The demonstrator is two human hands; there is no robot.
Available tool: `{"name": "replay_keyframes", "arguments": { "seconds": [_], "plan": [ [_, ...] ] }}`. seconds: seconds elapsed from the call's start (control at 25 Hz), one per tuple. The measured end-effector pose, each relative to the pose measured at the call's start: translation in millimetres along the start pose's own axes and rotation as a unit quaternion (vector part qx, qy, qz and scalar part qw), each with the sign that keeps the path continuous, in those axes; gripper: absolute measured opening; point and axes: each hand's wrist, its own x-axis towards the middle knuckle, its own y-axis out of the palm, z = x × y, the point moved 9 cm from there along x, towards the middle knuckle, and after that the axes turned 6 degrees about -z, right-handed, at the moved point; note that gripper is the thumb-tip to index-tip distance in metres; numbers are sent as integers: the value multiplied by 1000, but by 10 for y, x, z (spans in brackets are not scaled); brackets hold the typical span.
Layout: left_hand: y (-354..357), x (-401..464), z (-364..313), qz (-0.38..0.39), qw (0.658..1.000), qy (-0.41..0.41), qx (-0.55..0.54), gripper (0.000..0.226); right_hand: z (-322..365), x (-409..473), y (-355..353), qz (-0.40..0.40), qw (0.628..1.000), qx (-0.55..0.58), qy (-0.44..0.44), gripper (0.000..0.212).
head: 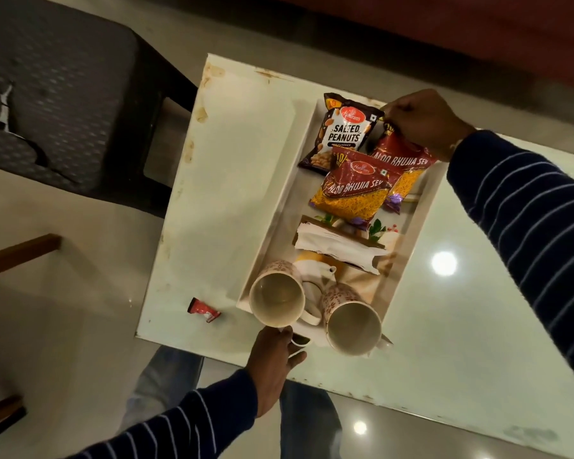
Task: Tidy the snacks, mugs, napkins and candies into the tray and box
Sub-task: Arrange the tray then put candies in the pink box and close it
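A white tray (421, 207) lies on the table and holds a salted peanuts packet (342, 132), two aloo bhujia sev packets (352, 193), a napkin holder with napkins (338, 246) and two floral mugs. My left hand (274, 356) grips the handle of the left mug (275, 298), which stands at the tray's near corner. The second mug (352, 321) stands just right of it. My right hand (424, 122) pinches the top of the farther sev packet (408, 160) at the tray's far end. A red candy (203, 310) lies on the table left of the tray.
A dark padded chair (63, 104) stands to the left of the white table (212, 200). The table's glossy top (478, 309) stretches to the right. My legs show under the near edge. A wooden piece (17, 256) juts in at the left.
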Motion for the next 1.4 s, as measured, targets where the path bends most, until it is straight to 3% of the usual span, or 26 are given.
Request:
{"name": "replay_keyframes", "arguments": {
  "seconds": [0.24, 0.44, 0.52, 0.56, 0.64, 0.8, 1.0, 1.4],
  "plan": [
    [-225, 62, -480, -16, 985, 139, 104, 17, -543, -258, -340, -57, 988, 110, 88, 27],
    [-136, -8, -1290, -27, 941, 277, 191, 42, -1276, -1094, -757, -106, 950, 242, 168, 22],
    [26, -38, -1556, -39, 916, 318, 239, 38, -1530, -1535, -877, -117, 927, 298, 195, 21],
    [132, -52, -1648, -39, 906, 333, 258, 32, -1649, -1736, -920, -125, 916, 322, 205, 32],
    [360, -58, -1778, -27, 890, 352, 288, 24, -1937, -2060, -952, -146, 892, 360, 230, 47],
    [903, -67, -1828, 12, 880, 372, 295, 29, -2617, -2544, -984, -195, 853, 398, 276, 29],
    [1224, 30, -1694, 4, 869, 384, 312, 27, -3090, -2757, -926, -214, 822, 436, 297, 27],
    [1481, 46, -1600, -29, 841, 417, 343, 35, -3566, -2918, -797, -217, 804, 461, 305, 19]
  ]
}}
